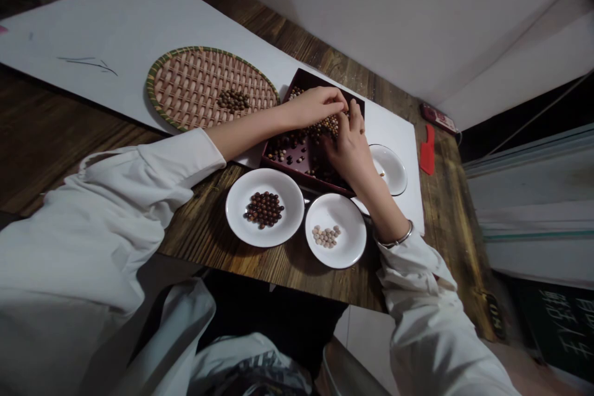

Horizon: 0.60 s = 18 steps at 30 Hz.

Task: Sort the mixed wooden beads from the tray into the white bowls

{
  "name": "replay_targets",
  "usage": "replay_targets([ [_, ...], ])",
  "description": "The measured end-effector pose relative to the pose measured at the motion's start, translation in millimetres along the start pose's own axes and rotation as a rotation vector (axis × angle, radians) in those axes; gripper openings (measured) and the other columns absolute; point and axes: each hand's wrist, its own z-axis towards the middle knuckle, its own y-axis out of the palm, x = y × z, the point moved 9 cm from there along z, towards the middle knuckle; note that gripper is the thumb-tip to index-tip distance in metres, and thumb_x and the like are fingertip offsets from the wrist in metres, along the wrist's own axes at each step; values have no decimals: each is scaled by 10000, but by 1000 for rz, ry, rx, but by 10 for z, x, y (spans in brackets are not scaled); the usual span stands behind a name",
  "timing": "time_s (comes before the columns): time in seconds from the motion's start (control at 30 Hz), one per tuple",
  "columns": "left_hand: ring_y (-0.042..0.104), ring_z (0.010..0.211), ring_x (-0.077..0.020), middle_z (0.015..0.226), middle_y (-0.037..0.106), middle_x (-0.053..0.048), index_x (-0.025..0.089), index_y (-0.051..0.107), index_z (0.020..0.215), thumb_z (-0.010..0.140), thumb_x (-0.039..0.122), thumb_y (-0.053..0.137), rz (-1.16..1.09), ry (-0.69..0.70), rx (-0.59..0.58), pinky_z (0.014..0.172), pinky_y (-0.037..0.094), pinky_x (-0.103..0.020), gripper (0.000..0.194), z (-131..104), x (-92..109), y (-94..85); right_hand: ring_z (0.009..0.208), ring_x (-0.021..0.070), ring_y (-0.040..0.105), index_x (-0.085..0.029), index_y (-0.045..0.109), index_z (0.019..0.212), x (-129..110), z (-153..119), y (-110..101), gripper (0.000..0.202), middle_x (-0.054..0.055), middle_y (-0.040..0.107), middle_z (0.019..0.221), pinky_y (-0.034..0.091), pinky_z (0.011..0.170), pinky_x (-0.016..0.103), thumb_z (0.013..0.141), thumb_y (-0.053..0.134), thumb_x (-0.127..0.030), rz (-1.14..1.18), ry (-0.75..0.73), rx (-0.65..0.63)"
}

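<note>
My left hand (320, 104) reaches across a dark red tray (301, 168) of mixed round beads (325, 128). Its fingers are bent and drawn together; whatever they pinch, if anything, is hidden. Over the tray's right side is my right hand (350, 145), its fingers bent but apart, close to the left fingertips. Nothing shows in it. Brown, black, and pale beads lie in the tray, partly covered by both hands. Just in front stand a white dish (236, 213) of dark brown beads (264, 209) and a smaller white dish (346, 253) of pale beads (326, 236).
Left of the tray lies a round woven mat (180, 90) with brownish beads (233, 100) on it. Behind my right wrist is another white dish (394, 170). A red comb-like piece (427, 150) and a dark red box (437, 117) lie at the right. White board (116, 25) covers part of the wooden table (195, 241).
</note>
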Motion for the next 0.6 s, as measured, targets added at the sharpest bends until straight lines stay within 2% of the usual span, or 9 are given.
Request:
replay_targets([
  [0.17, 596, 1016, -186, 989, 693, -52, 159, 669, 958, 853, 189, 524, -12, -15, 6, 988, 399, -330, 182, 2, -22, -1, 1498, 401, 174, -151, 320, 1450, 92, -14, -10, 573, 241, 232, 1573, 305, 1123, 667, 951, 482, -380, -44, -1, 48],
  [0.33, 586, 1015, -183, 997, 683, -47, 163, 669, 984, 858, 190, 510, 36, -20, -4, 982, 394, -331, 204, -2, -22, 4, 1461, 407, 258, -190, 326, 1446, 151, -38, -3, 575, 232, 288, 1551, 400, 1040, 659, 945, 475, -431, -130, -1, 114],
  [0.47, 593, 964, -184, 948, 676, -49, 156, 671, 997, 857, 190, 508, 58, -16, -8, 946, 412, -338, 217, -7, -21, 3, 1451, 421, 267, -181, 341, 1432, 154, -49, -29, 569, 246, 293, 1547, 386, 1031, 671, 938, 479, -426, -125, 59, 131],
  [0.6, 600, 964, -193, 953, 680, -60, 145, 677, 1016, 857, 192, 505, 96, -19, -12, 943, 417, -347, 239, -13, -21, 4, 1470, 425, 219, -188, 344, 1433, 153, -45, -70, 560, 236, 237, 1573, 363, 1042, 681, 934, 485, -401, -14, 99, 133],
])
